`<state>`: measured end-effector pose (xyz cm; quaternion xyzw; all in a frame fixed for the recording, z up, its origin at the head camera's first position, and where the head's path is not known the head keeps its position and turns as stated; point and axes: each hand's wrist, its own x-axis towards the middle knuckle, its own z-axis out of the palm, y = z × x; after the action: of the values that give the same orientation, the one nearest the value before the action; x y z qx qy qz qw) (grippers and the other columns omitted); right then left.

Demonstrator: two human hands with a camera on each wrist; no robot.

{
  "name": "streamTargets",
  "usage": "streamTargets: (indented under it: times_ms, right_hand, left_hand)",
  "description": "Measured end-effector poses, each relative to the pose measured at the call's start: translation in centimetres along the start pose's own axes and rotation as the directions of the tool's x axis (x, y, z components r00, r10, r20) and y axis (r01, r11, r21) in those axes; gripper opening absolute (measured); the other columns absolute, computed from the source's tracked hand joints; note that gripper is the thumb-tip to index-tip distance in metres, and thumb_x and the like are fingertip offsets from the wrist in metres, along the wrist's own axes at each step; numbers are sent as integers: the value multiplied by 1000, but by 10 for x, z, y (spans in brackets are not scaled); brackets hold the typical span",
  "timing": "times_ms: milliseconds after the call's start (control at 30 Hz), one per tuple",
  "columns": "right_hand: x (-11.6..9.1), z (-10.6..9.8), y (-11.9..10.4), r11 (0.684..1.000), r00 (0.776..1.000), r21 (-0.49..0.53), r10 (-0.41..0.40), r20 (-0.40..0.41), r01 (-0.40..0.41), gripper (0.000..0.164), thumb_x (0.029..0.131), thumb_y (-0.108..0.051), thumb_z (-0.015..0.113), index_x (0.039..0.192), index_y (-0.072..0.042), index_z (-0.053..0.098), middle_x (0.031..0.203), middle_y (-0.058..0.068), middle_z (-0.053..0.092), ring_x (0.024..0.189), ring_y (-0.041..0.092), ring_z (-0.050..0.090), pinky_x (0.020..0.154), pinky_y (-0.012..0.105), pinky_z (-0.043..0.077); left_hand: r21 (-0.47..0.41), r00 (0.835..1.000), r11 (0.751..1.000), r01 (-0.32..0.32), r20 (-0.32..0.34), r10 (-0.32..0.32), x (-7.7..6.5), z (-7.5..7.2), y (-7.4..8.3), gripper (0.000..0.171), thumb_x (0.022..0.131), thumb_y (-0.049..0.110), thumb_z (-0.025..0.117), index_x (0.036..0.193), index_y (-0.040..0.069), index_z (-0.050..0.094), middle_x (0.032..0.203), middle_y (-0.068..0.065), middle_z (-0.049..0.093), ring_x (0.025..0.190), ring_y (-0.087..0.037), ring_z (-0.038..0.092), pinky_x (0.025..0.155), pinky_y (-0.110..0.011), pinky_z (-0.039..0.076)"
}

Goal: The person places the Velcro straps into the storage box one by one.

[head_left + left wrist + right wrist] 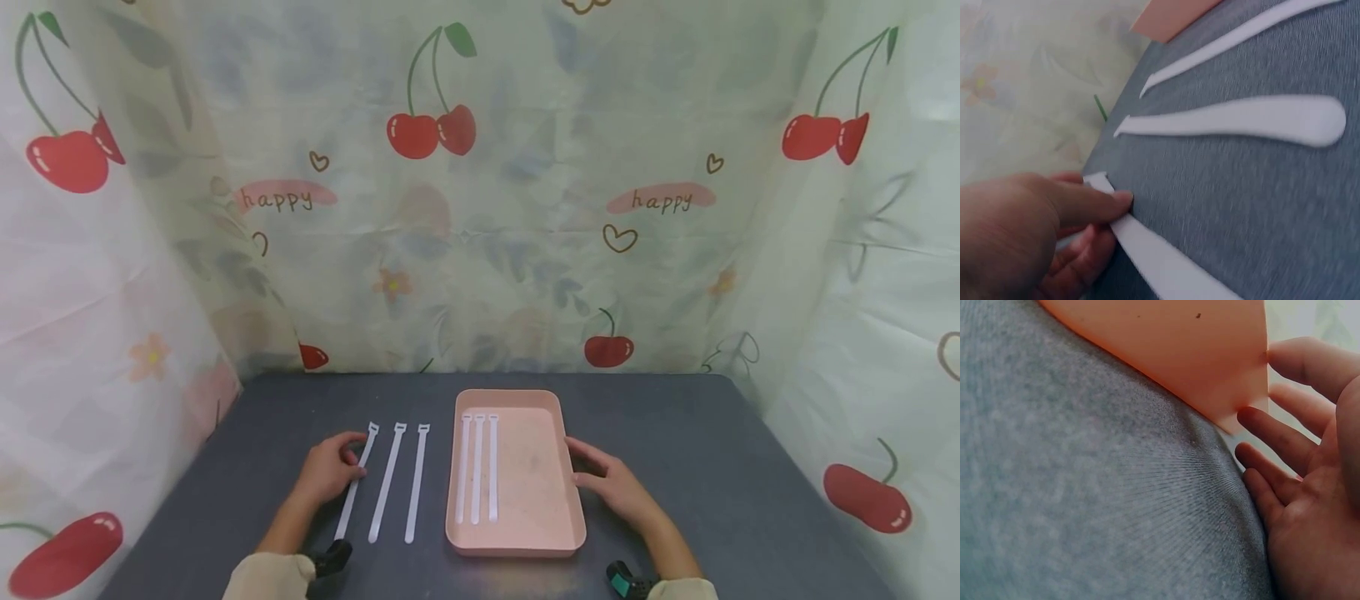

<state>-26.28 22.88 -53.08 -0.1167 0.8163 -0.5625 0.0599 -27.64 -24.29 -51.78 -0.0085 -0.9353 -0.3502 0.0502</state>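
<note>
On the left of the dark table, my left hand [327, 468] pinches the leftmost white cable strap [1163, 259] between thumb and fingers, just below its slotted head. The strap slants toward me, its rounded tail near the wrist. Two more straps, a middle one [387, 485] and a right one [417, 485], lie beside it. A pink tray [536, 467] holds three straps [477, 471] side by side along its left part. At the tray's right wall rests my right hand [618, 493], its fingers extended and fingertips against the side in the right wrist view.
The dark cloth-like tabletop [675, 433] runs back to a printed curtain [517, 250], with curtain panels on both sides too. Black wrist straps [333, 557] sit at the cuffs of the light sleeves [270, 577].
</note>
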Motion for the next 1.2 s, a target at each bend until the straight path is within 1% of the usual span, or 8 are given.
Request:
streamTargets:
  times_ms: [167,333,467,600,667,933,1100,1200]
  right_hand:
    - [0,2,0,1000,1000,-6,21,-2,-21,58,90,-26,70,143,-16,50,144,7,49,137,28,38,110,55,27]
    - [0,2,-1,1000,1000,-2,17,0,-17,58,90,-25,70,143,-16,50,143,7,50,137,28,38,110,55,27]
    - [0,1,-1,1000,1000,2,17,1,-17,58,89,-25,71,143,-15,50,143,6,50,137,27,38,111,54,27]
    - [-1,1,0,1000,1000,8,12,-1,-12,59,89,-25,71,143,-15,51,143,6,51,137,27,39,111,54,27]
    - [0,1,0,1000,1000,13,8,0,-8,59,88,-25,72,143,-14,51,143,7,51,137,27,39,111,54,27]
    - [0,1,0,1000,1000,29,6,5,-6,59,88,-23,72,143,-13,50,143,8,50,136,28,39,110,55,28]
    - [1,1,2,1000,1000,27,3,8,-3,59,89,-23,71,143,-13,50,143,8,50,137,28,38,110,54,27]
    - [1,1,2,1000,1000,27,-4,10,4,59,89,-22,71,143,-12,50,143,8,50,136,28,39,110,54,27]
  left_hand:
    - [-70,999,997,-11,30,13,-1,-4,-5,50,72,-3,80,119,7,68,75,0,58,64,-15,53,57,-30,45]
    - [-114,997,993,-2,79,11,-3,-8,-4,37,73,-4,79,109,7,74,82,-3,65,67,-15,58,55,-29,49]
    - [-122,994,992,-14,105,27,-5,-12,-2,23,75,-5,77,96,4,75,88,-7,68,71,-15,59,57,-30,51]
    - [-109,994,993,-38,96,49,-6,-16,-1,17,75,-5,77,90,3,75,86,-7,69,73,-16,60,62,-31,50]
    - [-110,994,993,-45,97,56,-6,-18,0,18,75,-5,76,91,2,75,87,-8,69,76,-17,60,64,-31,51]
    - [-198,994,980,2,112,21,0,-28,14,26,81,-3,74,107,-1,72,102,-12,69,79,-19,63,65,-34,56]
    - [-251,989,968,-22,134,58,4,-35,27,31,83,-2,73,114,-3,69,106,-15,68,69,-19,62,60,-34,55]
    - [-282,986,959,-31,148,75,6,-38,38,32,83,-1,73,115,-1,68,108,-18,67,63,-20,61,59,-36,54]
